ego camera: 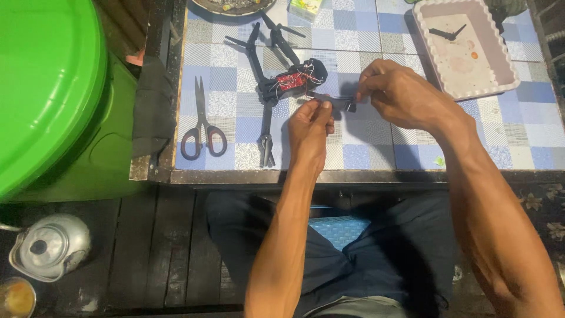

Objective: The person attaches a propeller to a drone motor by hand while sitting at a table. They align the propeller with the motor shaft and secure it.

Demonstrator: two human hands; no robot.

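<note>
Both hands meet over the patchwork-tiled desk [376, 147], just right of an opened black drone [282, 79] whose shell is off, baring a red circuit board [291, 81] and thin loose wires. Left hand [311, 126]: fingers pinched on the near end of one detached drone arm [336, 101], steadying it just above the surface. Right hand [397, 94]: fingers pinched on the far, motor end of that same arm, likely so the part stays level while worked on. The drone's other arms splay outward, propellers folded. Black-handled scissors [201, 126] lie closed, well left of the hands, within reach. A pinkish scalloped tray [500, 56] with two small black pieces sits at upper right. Green plastic bin [47, 88] and metal kettle [50, 247] stand off the desk, left.
</note>
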